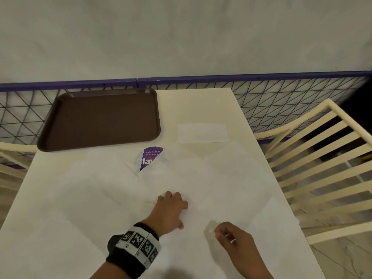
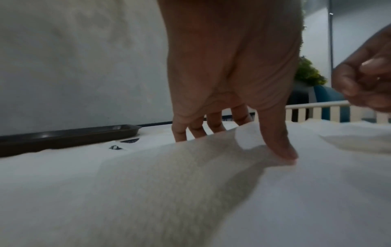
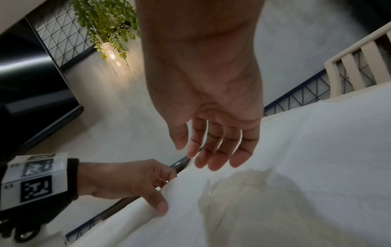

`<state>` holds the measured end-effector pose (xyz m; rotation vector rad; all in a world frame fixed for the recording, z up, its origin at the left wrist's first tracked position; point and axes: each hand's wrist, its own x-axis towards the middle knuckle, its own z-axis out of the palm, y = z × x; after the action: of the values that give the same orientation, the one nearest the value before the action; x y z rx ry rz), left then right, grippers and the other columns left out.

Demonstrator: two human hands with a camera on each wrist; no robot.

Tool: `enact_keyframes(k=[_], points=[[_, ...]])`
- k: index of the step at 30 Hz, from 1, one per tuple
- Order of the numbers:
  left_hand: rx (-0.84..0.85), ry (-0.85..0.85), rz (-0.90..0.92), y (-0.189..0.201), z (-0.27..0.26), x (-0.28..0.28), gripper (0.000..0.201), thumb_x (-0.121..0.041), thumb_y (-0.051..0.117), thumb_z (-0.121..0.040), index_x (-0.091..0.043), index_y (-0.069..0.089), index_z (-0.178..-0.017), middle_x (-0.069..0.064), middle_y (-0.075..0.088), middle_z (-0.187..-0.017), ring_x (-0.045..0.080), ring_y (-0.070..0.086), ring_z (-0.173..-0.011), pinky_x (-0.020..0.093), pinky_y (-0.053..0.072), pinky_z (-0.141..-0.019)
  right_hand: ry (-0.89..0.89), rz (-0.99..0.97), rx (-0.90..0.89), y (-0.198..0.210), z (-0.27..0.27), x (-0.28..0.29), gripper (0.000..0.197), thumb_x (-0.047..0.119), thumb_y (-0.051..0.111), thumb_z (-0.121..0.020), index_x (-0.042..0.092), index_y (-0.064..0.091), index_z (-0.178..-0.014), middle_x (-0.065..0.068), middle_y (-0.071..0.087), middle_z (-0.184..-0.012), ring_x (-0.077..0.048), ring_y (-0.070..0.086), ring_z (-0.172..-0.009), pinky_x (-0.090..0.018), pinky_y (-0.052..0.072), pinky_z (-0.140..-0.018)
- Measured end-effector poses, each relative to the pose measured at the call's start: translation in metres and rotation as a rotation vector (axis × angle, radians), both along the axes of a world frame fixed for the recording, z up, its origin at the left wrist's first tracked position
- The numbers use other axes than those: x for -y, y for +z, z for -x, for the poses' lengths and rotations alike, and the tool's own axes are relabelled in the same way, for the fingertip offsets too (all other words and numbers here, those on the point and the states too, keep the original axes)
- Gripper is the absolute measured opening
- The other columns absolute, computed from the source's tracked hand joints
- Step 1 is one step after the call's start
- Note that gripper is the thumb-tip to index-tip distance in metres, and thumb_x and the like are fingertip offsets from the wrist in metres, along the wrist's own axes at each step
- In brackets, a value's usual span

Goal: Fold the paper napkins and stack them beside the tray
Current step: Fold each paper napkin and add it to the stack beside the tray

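Note:
Several unfolded white napkins overlap across the white table. My left hand grips a raised edge of the napkin in the middle. In the left wrist view its fingers go behind that edge and its thumb presses on the front. My right hand hovers just above the same napkin near the front, with its fingers relaxed and nothing in them. A single folded napkin lies flat to the right of the brown tray, at the back left.
A purple round sticker shows between napkins below the tray. Cream slatted chairs stand at the right and the left. A black wire mesh railing runs behind the table.

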<state>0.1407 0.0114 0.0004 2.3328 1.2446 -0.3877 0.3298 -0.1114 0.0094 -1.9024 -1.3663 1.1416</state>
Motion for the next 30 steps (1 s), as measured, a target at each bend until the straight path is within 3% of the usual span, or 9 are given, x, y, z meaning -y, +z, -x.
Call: enact_keyframes(k=[2, 6, 8, 10, 11, 16, 21, 26, 30], points=[[0.144, 0.061, -0.011, 0.005, 0.003, 0.003, 0.036, -0.035, 0.064, -0.083, -0.024, 0.057, -0.117, -0.006, 0.051, -0.124, 0.016, 0.046, -0.112, 0.027, 0.029, -0.095, -0.027, -0.044, 0.063, 0.001, 0.004, -0.003, 0.024, 0.017, 0.068, -0.081, 0.04, 0.059, -0.081, 0.018, 0.062, -0.082, 0.0, 0.054, -0.079, -0.011, 0.039, -0.065], [0.372, 0.118, -0.034, 0.025, 0.012, 0.007, 0.018, -0.038, 0.061, -0.086, -0.026, 0.07, -0.096, -0.012, 0.065, -0.107, 0.008, 0.057, -0.097, 0.018, 0.034, -0.083, -0.09, -0.039, 0.079, 0.008, 0.017, -0.022, 0.063, 0.027, 0.076, -0.074, 0.04, 0.038, -0.122, 0.024, 0.042, -0.115, 0.0, 0.039, -0.107, -0.015, 0.034, -0.083], [0.427, 0.154, -0.025, 0.037, 0.015, 0.009, 0.017, -0.04, 0.061, -0.085, -0.028, 0.071, -0.092, -0.013, 0.069, -0.099, 0.005, 0.06, -0.092, 0.02, 0.042, -0.081, -0.108, -0.035, -0.06, 0.01, 0.024, -0.034, 0.048, 0.023, 0.079, -0.071, 0.034, 0.054, -0.111, 0.021, 0.054, -0.111, -0.003, 0.05, -0.102, -0.016, 0.039, -0.083], [0.481, 0.231, 0.008, 0.048, 0.021, 0.007, 0.014, -0.041, 0.064, -0.083, -0.03, 0.07, -0.089, -0.015, 0.071, -0.094, 0.003, 0.061, -0.087, 0.024, 0.046, -0.081, -0.084, -0.042, -0.145, 0.013, 0.028, -0.044, 0.012, 0.02, 0.077, -0.073, 0.023, 0.068, -0.08, 0.011, 0.068, -0.083, -0.01, 0.061, -0.077, -0.024, 0.045, -0.074], [0.493, 0.263, 0.021, 0.053, 0.026, 0.006, 0.013, -0.041, 0.066, -0.08, -0.032, 0.069, -0.089, -0.016, 0.07, -0.092, 0.002, 0.061, -0.086, 0.025, 0.047, -0.081, -0.085, -0.055, -0.178, 0.016, 0.028, -0.047, 0.011, 0.02, 0.075, -0.075, 0.015, 0.067, -0.071, 0.003, 0.065, -0.071, -0.014, 0.057, -0.066, -0.031, 0.044, -0.068], [0.414, 0.348, 0.042, 0.063, 0.065, -0.001, 0.013, -0.029, 0.073, -0.075, -0.033, 0.069, -0.087, -0.017, 0.07, -0.09, 0.005, 0.062, -0.088, 0.027, 0.048, -0.083, -0.148, -0.152, -0.249, 0.035, 0.017, -0.06, 0.029, 0.021, 0.064, -0.086, -0.004, 0.062, -0.073, -0.007, 0.058, -0.064, -0.014, 0.051, -0.063, -0.03, 0.04, -0.061], [0.643, 0.56, -0.005, 0.062, 0.089, -0.006, 0.028, -0.016, 0.074, -0.077, -0.04, 0.063, -0.067, -0.02, 0.068, -0.072, -0.003, 0.06, -0.073, 0.009, 0.043, -0.067, -0.108, -0.151, -0.173, 0.036, 0.009, -0.068, 0.025, 0.024, 0.058, -0.09, 0.005, 0.072, -0.083, -0.014, 0.067, -0.069, -0.013, 0.057, -0.068, -0.03, 0.048, -0.065], [0.853, 0.709, -0.071, 0.075, 0.091, -0.011, 0.024, -0.014, 0.074, -0.077, -0.034, 0.069, -0.065, -0.004, 0.071, -0.072, 0.011, 0.064, -0.068, 0.017, 0.045, -0.068, -0.131, -0.287, -0.186, 0.056, 0.009, -0.079, 0.019, 0.018, 0.059, -0.089, 0.012, 0.071, -0.102, 0.02, 0.07, -0.08, 0.005, 0.065, -0.084, -0.007, 0.048, -0.072], [1.071, 0.623, -0.161, 0.107, 0.09, 0.01, 0.027, -0.009, 0.065, -0.083, -0.034, 0.064, -0.073, -0.02, 0.071, -0.084, -0.001, 0.063, -0.081, 0.005, 0.043, -0.073, -0.14, -0.428, -0.303, 0.086, 0.013, -0.067, 0.018, 0.008, 0.057, -0.088, 0.018, 0.072, -0.09, 0.017, 0.073, -0.085, 0.001, 0.066, -0.086, -0.009, 0.049, -0.078]])
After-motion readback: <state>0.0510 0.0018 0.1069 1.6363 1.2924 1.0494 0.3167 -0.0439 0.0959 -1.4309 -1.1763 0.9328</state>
